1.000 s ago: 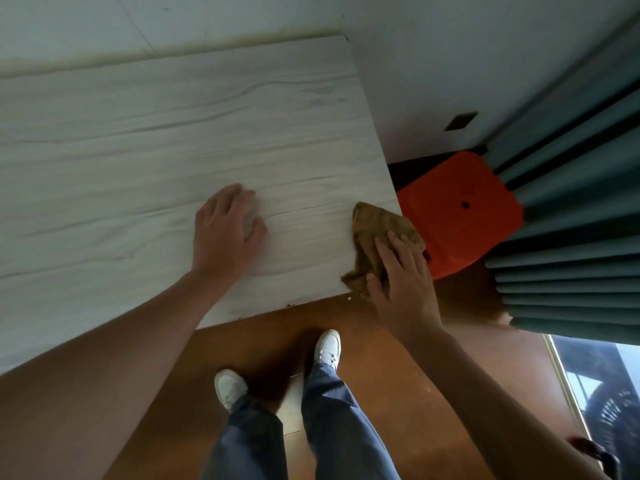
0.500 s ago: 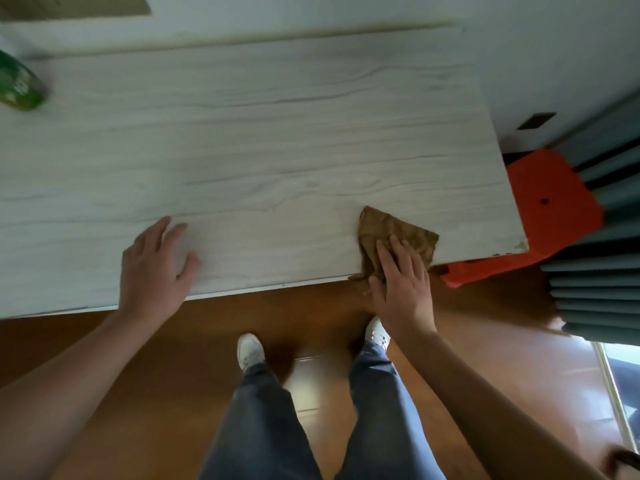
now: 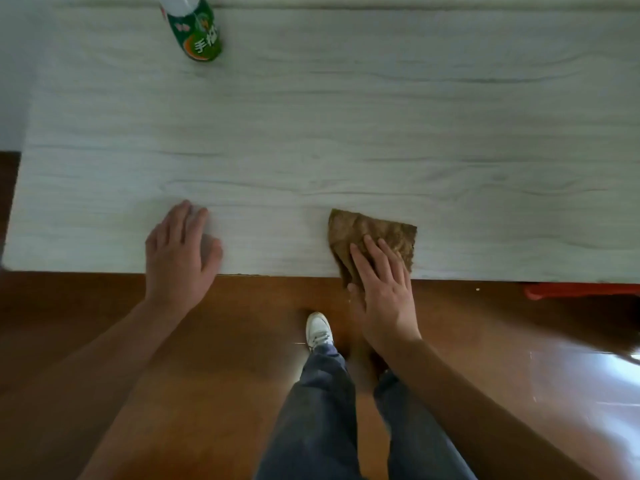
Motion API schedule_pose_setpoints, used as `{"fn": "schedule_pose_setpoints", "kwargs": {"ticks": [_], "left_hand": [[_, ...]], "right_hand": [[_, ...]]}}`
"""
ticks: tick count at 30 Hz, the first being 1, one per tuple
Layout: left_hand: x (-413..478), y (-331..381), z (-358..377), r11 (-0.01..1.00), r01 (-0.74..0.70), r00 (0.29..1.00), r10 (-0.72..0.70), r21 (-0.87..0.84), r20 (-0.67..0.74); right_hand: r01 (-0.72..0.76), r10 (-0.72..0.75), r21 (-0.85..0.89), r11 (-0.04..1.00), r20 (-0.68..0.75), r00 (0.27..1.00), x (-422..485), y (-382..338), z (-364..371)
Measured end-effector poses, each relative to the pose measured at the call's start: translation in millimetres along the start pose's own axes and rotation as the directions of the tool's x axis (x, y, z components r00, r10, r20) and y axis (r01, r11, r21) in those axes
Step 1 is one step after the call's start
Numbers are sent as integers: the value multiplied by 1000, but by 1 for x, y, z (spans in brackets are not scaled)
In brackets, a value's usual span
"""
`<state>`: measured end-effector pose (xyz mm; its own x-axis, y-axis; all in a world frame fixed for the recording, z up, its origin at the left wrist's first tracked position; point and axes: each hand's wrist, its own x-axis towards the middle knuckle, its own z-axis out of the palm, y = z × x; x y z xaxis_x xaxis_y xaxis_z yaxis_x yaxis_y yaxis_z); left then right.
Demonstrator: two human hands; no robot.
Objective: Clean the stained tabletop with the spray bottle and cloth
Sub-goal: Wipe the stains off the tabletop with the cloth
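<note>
Count: one bottle (image 3: 195,29), one cloth (image 3: 374,233), one tabletop (image 3: 346,133), your two hands.
Bottle: green label, white top, far left of the tabletop; contents cannot be seen.
Cloth: brown, crumpled, at the near edge, one corner hanging over.
Your right hand (image 3: 384,289) presses it with straight fingers.
Your left hand (image 3: 178,252) lies flat on pale grey wood grain, fingers relaxed, well apart from the cloth.

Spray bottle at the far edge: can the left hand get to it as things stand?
Probably yes. The left hand lies flat, holding nothing, and only bare tabletop separates it from the spray bottle, almost straight ahead. It is a far reach across, though.
</note>
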<state>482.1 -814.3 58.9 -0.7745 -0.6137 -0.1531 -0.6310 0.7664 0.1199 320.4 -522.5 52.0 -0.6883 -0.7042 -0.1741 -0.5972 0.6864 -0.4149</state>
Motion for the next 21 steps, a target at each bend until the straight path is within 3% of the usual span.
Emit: {"fn": "schedule_pose_setpoints", "kwargs": {"ticks": [6,14,21], "left_hand": [[-2,-8,3,1000,-3,999,2,-25,-32],[-28,-55,-19,945,291,951,-303,-151,-66],[-46,-132,-31,956,288,958,-288,-65,-3]], "right_hand": [[156,-156,8,988,47,987,22,-67,27],[268,-268,11,963,69,961,40,-96,45],[290,-288,-7,957,105,952,52,-151,64]]}}
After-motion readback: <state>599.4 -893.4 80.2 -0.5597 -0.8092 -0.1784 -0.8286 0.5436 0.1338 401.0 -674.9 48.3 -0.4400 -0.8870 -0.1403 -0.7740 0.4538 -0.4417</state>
